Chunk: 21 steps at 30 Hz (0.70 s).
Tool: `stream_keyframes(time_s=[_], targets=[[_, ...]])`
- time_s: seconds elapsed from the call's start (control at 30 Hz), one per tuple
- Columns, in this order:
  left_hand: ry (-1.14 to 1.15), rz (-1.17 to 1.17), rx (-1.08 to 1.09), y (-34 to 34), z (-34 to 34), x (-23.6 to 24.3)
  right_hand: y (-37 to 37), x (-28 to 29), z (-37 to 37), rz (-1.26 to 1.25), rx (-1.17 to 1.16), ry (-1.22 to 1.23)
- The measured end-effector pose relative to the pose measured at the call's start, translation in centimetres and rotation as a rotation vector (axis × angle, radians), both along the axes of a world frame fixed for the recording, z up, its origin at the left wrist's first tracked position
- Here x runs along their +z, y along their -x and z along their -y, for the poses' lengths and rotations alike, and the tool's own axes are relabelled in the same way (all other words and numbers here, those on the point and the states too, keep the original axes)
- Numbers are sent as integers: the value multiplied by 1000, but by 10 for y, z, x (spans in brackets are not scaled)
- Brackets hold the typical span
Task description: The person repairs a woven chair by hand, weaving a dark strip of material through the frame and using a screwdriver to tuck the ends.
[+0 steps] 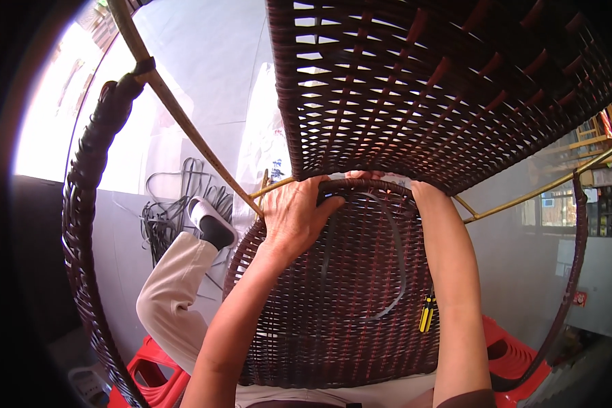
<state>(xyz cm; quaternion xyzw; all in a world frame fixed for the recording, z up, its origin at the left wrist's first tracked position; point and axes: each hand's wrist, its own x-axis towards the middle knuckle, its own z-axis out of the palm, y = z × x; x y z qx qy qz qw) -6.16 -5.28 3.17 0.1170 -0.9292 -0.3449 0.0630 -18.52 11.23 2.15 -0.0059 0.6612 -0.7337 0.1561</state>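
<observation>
A dark brown woven chair lies across my lap, its rounded seat panel [347,272] facing me and a taller woven panel [401,95] rising beyond it. My left hand [294,212] is closed over the far edge of the seat panel, thumb along the dark wrapped rim [370,183], other fingers hidden behind. Past that rim reaches my right hand [364,175]; only bits of its fingers show in the gap between the panels, so its grip is hidden. A loose grey plastic strip [402,262] curves over the weave. Beside my right forearm, a yellow and black screwdriver [426,314] sits against the seat panel.
Bare brass-coloured frame tubes [190,129] and wrapped armrests [81,224] flank me on both sides. Tangled dark strips [166,217] lie on the floor by my shoe [211,221]. Red plastic stool parts [153,370] show below. Wooden furniture [602,146] stands far right.
</observation>
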Motion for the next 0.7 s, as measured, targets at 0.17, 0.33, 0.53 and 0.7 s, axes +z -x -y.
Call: stream_keyframes(time_s=[0.17,0.33,0.53,0.7], targets=[[7,-28,21,-2,1,1,-3,-1,0,3,3,-2],[-19,75,25,2,0,10,-4,4,-4,-7,-6,-9],[1,135,-5,2,1,11,-7,4,-5,-8,-3,-5],[-16,151,12,1,3,12,-10,1,-2,-12,3,0]])
